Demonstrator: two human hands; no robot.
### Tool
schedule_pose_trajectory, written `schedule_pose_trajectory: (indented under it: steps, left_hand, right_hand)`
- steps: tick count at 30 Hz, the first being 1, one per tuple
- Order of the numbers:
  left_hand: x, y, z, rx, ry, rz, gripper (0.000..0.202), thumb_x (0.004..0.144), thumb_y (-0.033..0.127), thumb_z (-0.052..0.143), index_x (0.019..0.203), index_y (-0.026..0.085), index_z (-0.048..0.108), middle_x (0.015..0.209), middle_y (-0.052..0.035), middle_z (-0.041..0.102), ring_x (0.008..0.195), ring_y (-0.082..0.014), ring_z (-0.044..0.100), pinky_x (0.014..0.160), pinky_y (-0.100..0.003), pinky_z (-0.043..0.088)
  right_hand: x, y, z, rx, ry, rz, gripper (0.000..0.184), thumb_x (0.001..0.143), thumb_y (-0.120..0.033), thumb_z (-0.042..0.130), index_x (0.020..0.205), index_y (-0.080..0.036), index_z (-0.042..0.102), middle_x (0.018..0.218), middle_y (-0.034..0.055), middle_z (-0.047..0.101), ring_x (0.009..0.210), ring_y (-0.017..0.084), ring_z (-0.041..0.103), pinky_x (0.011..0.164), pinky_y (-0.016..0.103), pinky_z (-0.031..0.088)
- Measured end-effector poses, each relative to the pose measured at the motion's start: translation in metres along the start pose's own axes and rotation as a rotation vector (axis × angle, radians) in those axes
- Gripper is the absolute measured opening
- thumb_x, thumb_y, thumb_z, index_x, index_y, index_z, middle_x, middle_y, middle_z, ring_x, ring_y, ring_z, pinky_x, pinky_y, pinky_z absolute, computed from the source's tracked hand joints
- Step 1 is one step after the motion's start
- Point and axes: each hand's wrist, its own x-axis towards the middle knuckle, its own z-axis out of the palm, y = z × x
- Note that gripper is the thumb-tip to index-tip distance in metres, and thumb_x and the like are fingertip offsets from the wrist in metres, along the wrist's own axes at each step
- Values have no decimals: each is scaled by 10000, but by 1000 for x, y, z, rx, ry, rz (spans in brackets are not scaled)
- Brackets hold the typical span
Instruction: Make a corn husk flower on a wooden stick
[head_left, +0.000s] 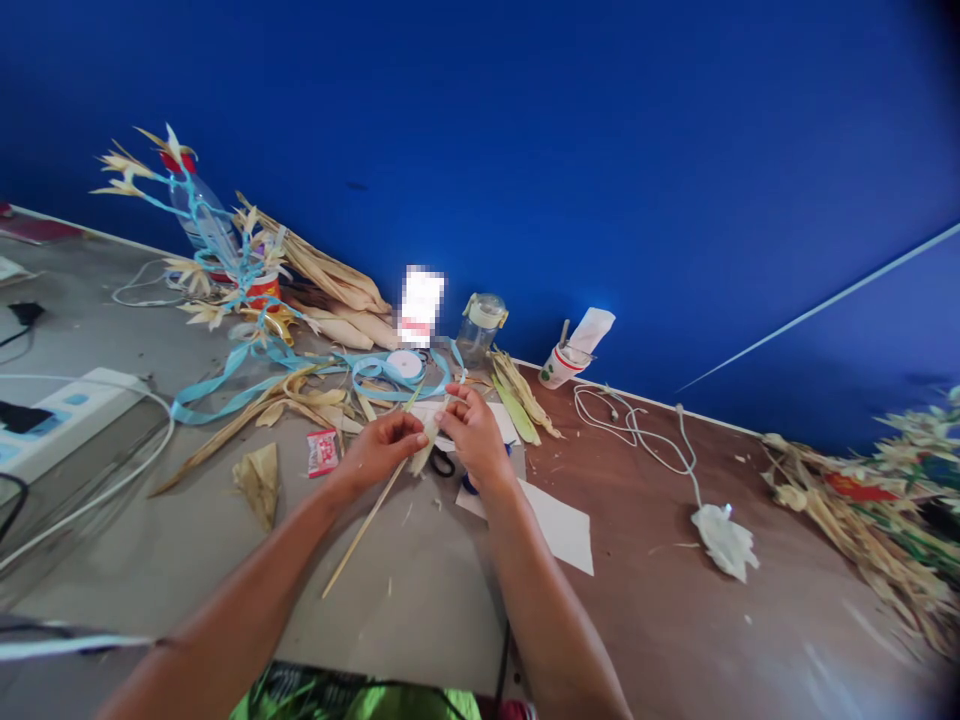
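A pale strip of corn husk (426,447) is pinched between the fingertips of my left hand (381,452) and my right hand (475,432), which nearly meet. A thin stick (364,538) slants down and left from beneath my left fingers; whether they grip it too is hidden. Black scissor handles (442,462) show just under the husk, between my hands. Sheets of white paper (562,525) lie below and beside my right forearm. A small red and white packet (322,452) sits to the left of my left hand, near a loose piece of dry husk (257,482).
Blue ribbon (217,395) and a white spool (405,364) lie behind my hands. Husk flowers on blue stems (244,262) stand at back left, by bundled husks (322,265). A glass jar (481,330), a paper cup (559,368), a white cable (645,435) and a power strip (82,410) are around.
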Motion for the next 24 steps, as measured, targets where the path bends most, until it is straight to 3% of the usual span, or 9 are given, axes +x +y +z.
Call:
schedule_pose_trajectory:
  steps: [4, 7, 11, 14, 24]
  left_hand:
    - [2, -2, 1, -34, -26, -39, 276, 664, 394, 716, 646, 166, 561, 585, 36, 498, 533, -91, 413, 527, -235, 325]
    - [3, -2, 1, -91, 31, -66, 321, 624, 416, 749, 636, 165, 550, 567, 44, 488, 517, -82, 397, 506, -225, 302]
    - [4, 0, 0, -178, 107, -78, 352, 607, 432, 776, 658, 153, 567, 586, 42, 520, 529, -72, 414, 509, -208, 304]
    - [4, 0, -1, -241, 93, -125, 353, 595, 424, 793, 654, 151, 576, 560, 48, 521, 501, -64, 407, 482, -198, 293]
    - [2, -5, -4, -458, 39, -197, 246, 655, 326, 778, 726, 141, 633, 591, 18, 568, 491, -71, 457, 468, -191, 337]
  right_hand:
    - [0, -2, 2, 105, -15, 57, 458, 652, -279, 649, 1073, -182, 499, 636, -82, 489, 574, 97, 480, 586, 232, 388]
    - [0, -2, 3, 48, 0, 84, 493, 626, -328, 689, 1062, -186, 508, 728, -50, 543, 626, 104, 507, 584, 228, 388]
    - [-2, 3, 8, -133, -82, 134, 291, 613, -369, 710, 779, -169, 582, 655, -42, 540, 592, 96, 465, 562, 225, 355]
    - [-2, 9, 10, -118, -103, 157, 257, 650, -401, 666, 637, -169, 556, 557, -52, 500, 537, 85, 417, 532, 222, 322]
    - [2, 16, 5, -62, -105, 143, 194, 697, -354, 600, 666, -169, 551, 554, -52, 500, 522, 78, 410, 519, 209, 333]
